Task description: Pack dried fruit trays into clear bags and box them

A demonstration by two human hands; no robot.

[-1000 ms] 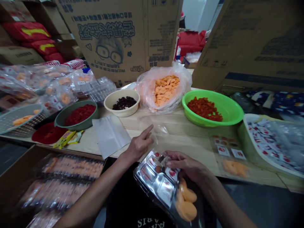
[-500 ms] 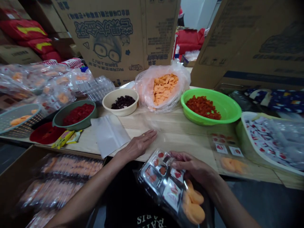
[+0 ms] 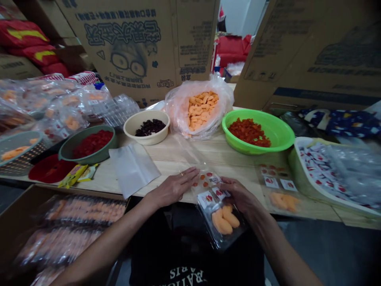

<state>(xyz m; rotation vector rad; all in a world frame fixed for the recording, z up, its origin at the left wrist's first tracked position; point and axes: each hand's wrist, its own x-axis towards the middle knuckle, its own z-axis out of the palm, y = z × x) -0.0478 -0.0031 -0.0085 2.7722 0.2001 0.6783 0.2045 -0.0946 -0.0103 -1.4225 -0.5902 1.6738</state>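
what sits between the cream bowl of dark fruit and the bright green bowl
A clear plastic bag of orange pieces, beside the round cream bowl and the bright green plastic bowl, in the head view.

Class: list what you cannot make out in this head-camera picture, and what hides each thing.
Head view, basket: cut off by left edge.
Head view, packets in tub: blurred, print unreadable.
Head view, tray under right hand: small compartments too small, blurry.
Head view, boxed packs: blurred.

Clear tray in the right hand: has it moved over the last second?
Yes. The tray went forward from the lap; its far end now overlaps the table edge.
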